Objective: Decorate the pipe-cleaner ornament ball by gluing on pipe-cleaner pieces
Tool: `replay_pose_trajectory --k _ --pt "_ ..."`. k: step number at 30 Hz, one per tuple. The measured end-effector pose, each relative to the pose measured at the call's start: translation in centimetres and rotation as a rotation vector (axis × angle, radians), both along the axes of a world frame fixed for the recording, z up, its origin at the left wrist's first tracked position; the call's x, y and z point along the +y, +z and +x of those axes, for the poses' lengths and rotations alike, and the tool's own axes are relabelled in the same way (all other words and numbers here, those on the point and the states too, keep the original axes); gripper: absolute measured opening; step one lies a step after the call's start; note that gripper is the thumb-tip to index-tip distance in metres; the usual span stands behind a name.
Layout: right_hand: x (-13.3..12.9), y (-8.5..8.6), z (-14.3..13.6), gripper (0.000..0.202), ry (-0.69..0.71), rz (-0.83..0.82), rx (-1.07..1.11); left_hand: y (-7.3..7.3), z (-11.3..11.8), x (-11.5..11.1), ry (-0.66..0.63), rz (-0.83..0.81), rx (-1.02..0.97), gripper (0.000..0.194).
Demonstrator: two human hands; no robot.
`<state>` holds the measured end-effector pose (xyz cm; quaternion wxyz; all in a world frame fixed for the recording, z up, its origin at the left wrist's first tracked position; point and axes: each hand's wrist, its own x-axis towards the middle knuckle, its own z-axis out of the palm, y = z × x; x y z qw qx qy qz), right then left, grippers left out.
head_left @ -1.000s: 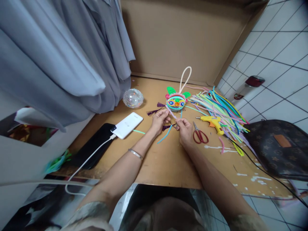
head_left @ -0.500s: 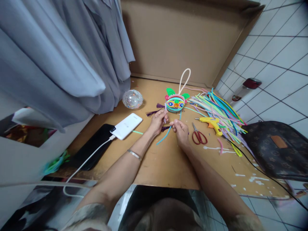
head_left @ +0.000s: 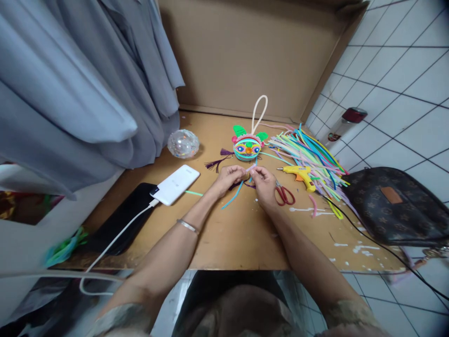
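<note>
A short lilac pipe cleaner stretches between my two hands over the table. My left hand pinches its left end, with a metal bangle on that wrist. At the other end, the fingers of my right hand are closed on it. Just beyond them sits a colourful lion-head ornament with green ears, blue eyes and a white hanging loop. Beneath my hands a blue pipe cleaner lies on the table. Dark purple tassels rest left of the ornament, and another is partly hidden below my fingers.
Red-handled scissors lie partly behind my right hand. A yellow glue gun, a pile of pipe cleaners and a brown bag are on the right. Left are a clear ball, a white power bank and a black phone.
My hands have come together, and my right fingers now grip the lilac pipe cleaner too. It has tipped from upright to nearly level. The whole view has shifted slightly.
</note>
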<state>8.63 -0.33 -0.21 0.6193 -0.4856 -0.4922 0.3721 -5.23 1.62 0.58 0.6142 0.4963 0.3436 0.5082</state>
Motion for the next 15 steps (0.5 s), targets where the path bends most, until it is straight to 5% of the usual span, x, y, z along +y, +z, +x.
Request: replay_pose_trajectory --k 15 --pt "0.2 0.46 0.89 0.027 -0.075 0.04 -0.09 0.02 -0.46 0.21 0.073 0.063 0.095 0.026"
